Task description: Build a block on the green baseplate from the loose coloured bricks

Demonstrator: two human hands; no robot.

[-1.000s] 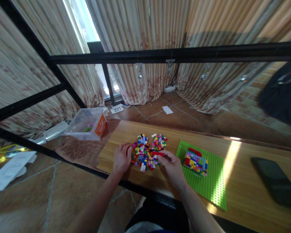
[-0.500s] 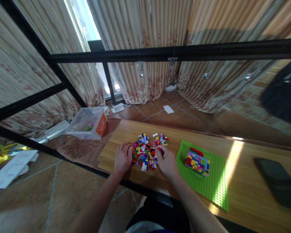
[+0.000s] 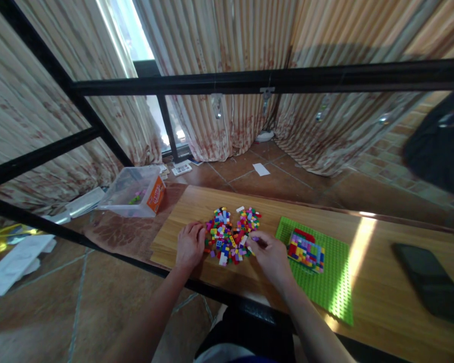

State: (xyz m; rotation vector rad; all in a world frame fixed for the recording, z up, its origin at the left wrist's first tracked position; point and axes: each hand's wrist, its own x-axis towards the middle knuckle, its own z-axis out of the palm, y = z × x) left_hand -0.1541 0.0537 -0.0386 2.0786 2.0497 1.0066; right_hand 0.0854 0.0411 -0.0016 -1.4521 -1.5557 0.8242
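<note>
A loose heap of small colourful toy bricks (image 3: 224, 227) lies on the wooden table. At its left edge my left hand (image 3: 190, 245) rests with the fingers curled together; anything inside them is hidden. My right hand (image 3: 269, 255) is on the right side of the heap, thumb and fingers pinched around a small purple toy brick (image 3: 254, 238). Further right, a green studded baseplate (image 3: 325, 292) carries a block built of many-coloured bricks (image 3: 306, 250), with a red piece standing at its back.
A dark phone (image 3: 429, 282) lies at the table's right end. Left of the table (image 3: 181, 204) stands a clear plastic box (image 3: 130, 189) with an orange label and a few pieces inside. A black metal rail (image 3: 234, 84) crosses in front of the curtains.
My right hand has moved a little right, away from the heap, and a purple brick now shows at its fingertips. My left hand has stayed at the heap's left edge.
</note>
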